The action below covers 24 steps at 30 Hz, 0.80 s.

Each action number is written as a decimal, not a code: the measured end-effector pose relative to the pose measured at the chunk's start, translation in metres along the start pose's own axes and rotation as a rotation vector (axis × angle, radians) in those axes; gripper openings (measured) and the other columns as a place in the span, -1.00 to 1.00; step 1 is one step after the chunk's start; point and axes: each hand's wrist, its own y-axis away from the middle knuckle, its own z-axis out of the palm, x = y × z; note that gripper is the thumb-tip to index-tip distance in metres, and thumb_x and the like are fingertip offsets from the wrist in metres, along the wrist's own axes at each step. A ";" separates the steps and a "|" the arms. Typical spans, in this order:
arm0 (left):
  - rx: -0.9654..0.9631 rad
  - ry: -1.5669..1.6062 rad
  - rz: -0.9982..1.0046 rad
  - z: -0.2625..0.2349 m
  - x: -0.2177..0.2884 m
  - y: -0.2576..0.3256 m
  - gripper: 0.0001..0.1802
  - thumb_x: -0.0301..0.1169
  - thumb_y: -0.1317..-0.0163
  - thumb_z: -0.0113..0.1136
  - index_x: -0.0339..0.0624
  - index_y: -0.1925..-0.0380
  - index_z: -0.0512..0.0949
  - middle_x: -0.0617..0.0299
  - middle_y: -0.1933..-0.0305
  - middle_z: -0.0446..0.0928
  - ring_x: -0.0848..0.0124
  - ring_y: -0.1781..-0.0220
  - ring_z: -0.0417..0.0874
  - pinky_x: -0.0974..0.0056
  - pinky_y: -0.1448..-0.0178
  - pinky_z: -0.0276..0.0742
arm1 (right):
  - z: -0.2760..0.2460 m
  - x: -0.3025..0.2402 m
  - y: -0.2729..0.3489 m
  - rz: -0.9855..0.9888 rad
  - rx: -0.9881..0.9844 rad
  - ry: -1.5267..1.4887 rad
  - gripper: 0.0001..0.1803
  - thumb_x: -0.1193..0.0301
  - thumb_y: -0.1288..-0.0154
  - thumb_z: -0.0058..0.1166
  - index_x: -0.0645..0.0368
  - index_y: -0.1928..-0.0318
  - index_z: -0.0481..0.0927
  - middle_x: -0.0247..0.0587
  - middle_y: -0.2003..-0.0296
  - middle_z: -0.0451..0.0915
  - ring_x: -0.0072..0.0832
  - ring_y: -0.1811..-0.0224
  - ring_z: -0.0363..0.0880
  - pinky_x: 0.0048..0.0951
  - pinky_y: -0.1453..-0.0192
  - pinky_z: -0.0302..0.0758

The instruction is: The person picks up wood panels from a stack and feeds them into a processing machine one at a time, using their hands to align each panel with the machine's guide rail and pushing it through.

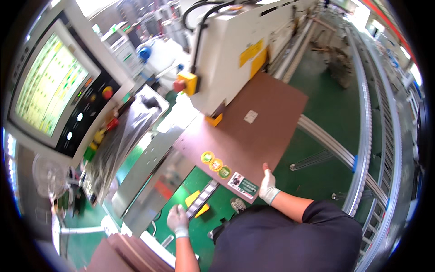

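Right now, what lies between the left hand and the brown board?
In the head view, a narrow metal rail lies between the left hand and brown board, with a yellow item showing beside it.

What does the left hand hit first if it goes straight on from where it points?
Probably the near edge of the shiny metal table, just ahead of the left hand. Depth is unclear from this one view, so it might pass over or under that edge.

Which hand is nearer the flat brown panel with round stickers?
Right. The white-gloved right hand holds the panel near a corner; the gloved left hand is apart, at its lower left.
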 end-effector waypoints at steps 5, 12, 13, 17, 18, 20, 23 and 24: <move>-0.019 0.011 0.076 0.008 -0.005 0.000 -0.63 -0.21 -0.35 0.09 -0.29 0.14 0.69 -0.12 0.11 0.70 -0.05 0.07 0.71 0.00 -0.05 0.59 | -0.006 -0.033 -0.049 -0.242 0.011 -0.020 -0.13 -0.13 -0.33 0.24 0.17 -0.44 0.36 -0.17 -0.41 0.37 -0.35 -0.49 0.21 -0.21 -0.58 0.08; -0.199 -0.131 -0.046 -0.026 0.013 0.003 -0.38 0.08 -0.47 -0.15 -0.16 -0.16 0.62 -0.11 -0.20 0.60 -0.08 -0.21 0.60 0.00 -0.28 0.48 | 0.005 0.003 0.010 0.031 -0.103 0.122 -0.59 0.00 -0.43 0.13 0.10 0.10 0.57 -0.31 0.30 0.68 -0.54 0.38 0.65 -0.45 0.36 0.57; -0.198 -0.122 -0.048 -0.024 0.007 0.004 -0.38 0.07 -0.46 -0.13 -0.16 -0.16 0.62 -0.12 -0.19 0.60 -0.08 -0.22 0.60 0.00 -0.28 0.48 | -0.002 0.030 0.011 0.069 -0.286 0.189 -0.58 -0.02 -0.45 0.11 0.11 0.12 0.58 -0.27 0.28 0.70 -0.52 0.35 0.68 -0.48 0.35 0.57; -0.035 0.045 0.110 0.017 -0.044 0.000 -0.55 -0.13 -0.37 0.03 -0.22 -0.01 0.66 -0.10 -0.01 0.67 -0.04 -0.02 0.68 0.03 -0.17 0.55 | -0.003 0.093 0.048 0.447 -0.840 0.617 -0.64 0.09 -0.59 -0.06 0.13 0.12 0.57 -0.39 0.29 0.63 -0.63 0.37 0.55 -0.61 0.31 0.47; 0.051 0.148 0.193 0.039 -0.058 0.000 -0.66 -0.26 -0.32 0.11 -0.25 0.09 0.70 -0.13 0.10 0.70 -0.04 0.06 0.71 0.04 -0.12 0.59 | -0.016 0.108 0.041 0.574 -1.084 0.667 -0.65 0.13 -0.61 -0.09 0.15 0.10 0.57 -0.45 0.31 0.59 -0.69 0.38 0.48 -0.62 0.30 0.44; 0.002 0.120 0.217 0.030 -0.058 0.009 -0.60 -0.22 -0.23 0.17 -0.24 0.05 0.70 -0.09 0.14 0.70 -0.05 0.05 0.69 0.03 -0.17 0.58 | -0.005 0.125 0.056 0.523 -1.150 1.071 -0.62 0.08 -0.59 -0.05 0.15 0.05 0.61 -0.50 0.29 0.57 -0.71 0.33 0.44 -0.57 0.24 0.46; -0.037 0.168 0.151 -0.003 -0.072 0.039 -0.49 -0.18 -0.27 0.18 -0.26 -0.13 0.56 -0.16 -0.12 0.57 -0.07 -0.21 0.55 0.00 -0.37 0.40 | 0.027 0.127 0.093 -0.029 -1.341 1.500 -0.56 0.06 -0.52 0.04 0.20 0.00 0.67 -0.26 0.21 0.70 -0.52 0.15 0.62 -0.36 0.01 0.57; -0.038 0.184 0.185 -0.009 -0.079 0.049 -0.44 -0.15 -0.33 0.16 -0.28 -0.22 0.49 -0.19 -0.25 0.50 -0.09 -0.32 0.48 -0.01 -0.46 0.31 | 0.029 0.139 0.093 0.040 -1.274 1.486 -0.58 0.09 -0.53 0.04 0.21 0.01 0.67 -0.25 0.21 0.71 -0.52 0.17 0.63 -0.37 0.01 0.58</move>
